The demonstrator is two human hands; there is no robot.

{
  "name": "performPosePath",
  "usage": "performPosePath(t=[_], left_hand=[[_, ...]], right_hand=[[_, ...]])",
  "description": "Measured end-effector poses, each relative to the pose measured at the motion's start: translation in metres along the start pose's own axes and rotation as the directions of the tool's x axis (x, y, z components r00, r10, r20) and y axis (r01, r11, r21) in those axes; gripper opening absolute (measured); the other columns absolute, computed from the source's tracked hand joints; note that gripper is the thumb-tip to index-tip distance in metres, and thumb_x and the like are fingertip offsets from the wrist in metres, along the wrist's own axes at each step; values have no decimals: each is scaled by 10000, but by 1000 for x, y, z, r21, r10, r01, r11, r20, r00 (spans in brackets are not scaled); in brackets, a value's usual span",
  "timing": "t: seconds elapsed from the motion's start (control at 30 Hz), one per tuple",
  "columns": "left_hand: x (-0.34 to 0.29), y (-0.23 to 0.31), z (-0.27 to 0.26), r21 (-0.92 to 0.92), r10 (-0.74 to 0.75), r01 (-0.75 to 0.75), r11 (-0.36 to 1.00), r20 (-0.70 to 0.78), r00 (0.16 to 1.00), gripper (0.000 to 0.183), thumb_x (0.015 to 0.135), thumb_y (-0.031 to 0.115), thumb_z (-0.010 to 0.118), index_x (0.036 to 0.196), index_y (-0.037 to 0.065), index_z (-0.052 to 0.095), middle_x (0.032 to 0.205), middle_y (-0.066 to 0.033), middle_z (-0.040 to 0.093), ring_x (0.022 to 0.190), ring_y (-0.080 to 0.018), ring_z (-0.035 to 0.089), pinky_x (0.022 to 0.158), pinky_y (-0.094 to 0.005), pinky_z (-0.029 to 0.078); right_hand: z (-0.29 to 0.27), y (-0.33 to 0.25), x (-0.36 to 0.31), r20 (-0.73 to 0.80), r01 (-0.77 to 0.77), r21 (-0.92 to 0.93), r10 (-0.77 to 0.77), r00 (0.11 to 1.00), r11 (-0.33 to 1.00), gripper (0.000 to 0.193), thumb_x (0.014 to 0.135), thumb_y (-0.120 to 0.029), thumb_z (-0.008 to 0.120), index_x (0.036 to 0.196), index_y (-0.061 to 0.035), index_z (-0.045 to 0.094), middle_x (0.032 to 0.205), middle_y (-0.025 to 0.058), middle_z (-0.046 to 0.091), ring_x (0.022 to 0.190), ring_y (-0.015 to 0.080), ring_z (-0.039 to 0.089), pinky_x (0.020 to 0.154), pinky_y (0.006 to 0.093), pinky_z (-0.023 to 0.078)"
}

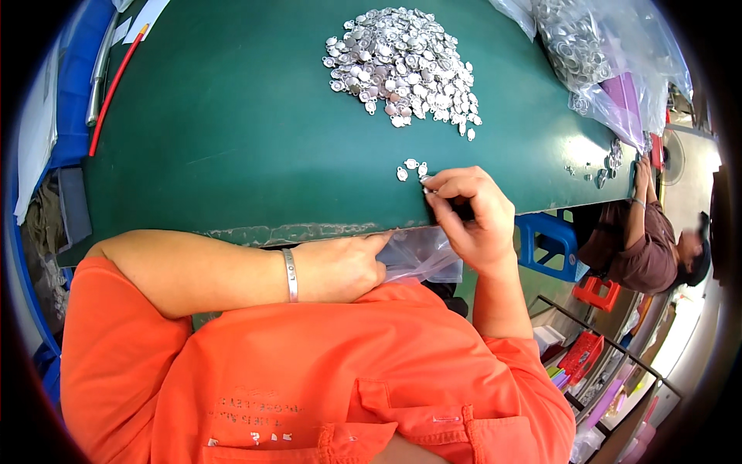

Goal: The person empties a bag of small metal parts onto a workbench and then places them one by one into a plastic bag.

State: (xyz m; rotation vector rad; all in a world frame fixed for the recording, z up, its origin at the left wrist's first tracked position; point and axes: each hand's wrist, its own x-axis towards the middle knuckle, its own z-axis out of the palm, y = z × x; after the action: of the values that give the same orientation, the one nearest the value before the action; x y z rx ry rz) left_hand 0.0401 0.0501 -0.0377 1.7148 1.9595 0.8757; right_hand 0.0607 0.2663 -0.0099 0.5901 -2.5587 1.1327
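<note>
At the table's near edge, my right hand (478, 213) pinches a small silver metal charm (427, 186) between thumb and fingertips. Just beyond those fingertips lie a few loose charms (402, 175), each round with a small loop. My left hand (340, 267), a metal bangle on its wrist, is curled at the edge of a clear plastic bag (425, 254) that hangs below the table edge. The bag seems gripped in its fingers, which are partly hidden. Farther out on the green table (232, 116) sits a big heap of the same silver charms (402, 66).
A red pencil (117, 89) lies on the left side of the table. Clear bags of metal parts (572, 50) stand at the far right. Beyond a blue stool (550, 246), another person (645, 240) works at the table's right end. Shelves with bins stand behind.
</note>
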Motion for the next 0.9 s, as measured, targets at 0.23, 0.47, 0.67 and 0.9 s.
performPosePath(t=[0.23,0.47,0.67,0.9], left_hand=[[0,0,0,-25,-13,13,1000,-3,1000,204,727,138,572,762,-55,629,1227,-393,432,1020,-440,571,864,-398,494],[1,0,1,-118,-67,77,990,88,994,197,726,133,574,767,-51,629,1228,-395,428,1021,-441,567,866,-394,491],[1,0,0,-102,-43,48,994,56,998,200,736,127,567,784,-61,618,1205,-396,446,1008,-431,578,861,-392,494],[1,-1,0,-81,-27,30,996,47,999,208,750,135,552,781,-61,614,1212,-409,435,1016,-440,576,871,-395,491]], right_hand=[[-19,2,-13,60,-156,322,144,988,934,237,676,140,645,807,-37,558,799,70,634,683,137,581,557,210,438],[-14,-1,-11,-27,-288,116,293,956,951,210,672,119,652,785,-44,583,792,72,651,707,184,602,599,275,475],[-12,-1,-6,-10,-78,126,80,997,989,209,645,116,655,770,-37,589,822,75,665,718,221,611,629,304,476],[-22,1,5,280,-119,272,39,959,955,183,645,114,639,755,-29,613,807,77,669,732,217,617,656,305,494]])
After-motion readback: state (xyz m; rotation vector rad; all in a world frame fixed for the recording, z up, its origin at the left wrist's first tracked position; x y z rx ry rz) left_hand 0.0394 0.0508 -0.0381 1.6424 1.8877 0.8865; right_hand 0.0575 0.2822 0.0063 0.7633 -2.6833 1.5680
